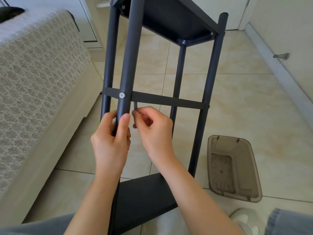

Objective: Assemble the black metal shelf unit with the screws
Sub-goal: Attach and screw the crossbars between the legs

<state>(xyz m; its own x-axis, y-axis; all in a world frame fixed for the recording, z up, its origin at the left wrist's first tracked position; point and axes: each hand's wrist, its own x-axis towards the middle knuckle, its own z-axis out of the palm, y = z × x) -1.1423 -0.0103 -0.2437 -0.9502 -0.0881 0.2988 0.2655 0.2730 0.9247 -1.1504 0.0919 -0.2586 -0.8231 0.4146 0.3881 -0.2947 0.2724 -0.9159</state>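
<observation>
The black metal shelf unit (171,22) lies tilted in front of me, its round posts running up the view and a flat crossbar (169,100) joining them. A silver screw (122,95) sits in the near post (130,53) where the crossbar meets it. My left hand (111,139) grips that post just below the screw. My right hand (153,129) pinches a small grey hex key (135,106), whose tip points up just under the crossbar, right of the post. A lower shelf panel (142,199) lies under my forearms.
A bed with a patterned cover (37,68) fills the left side. A brown translucent plastic bin (233,168) lies on the tiled floor at the right. A door stop (282,56) sticks out of the right wall. My jeans and a white shoe (243,219) are at the bottom.
</observation>
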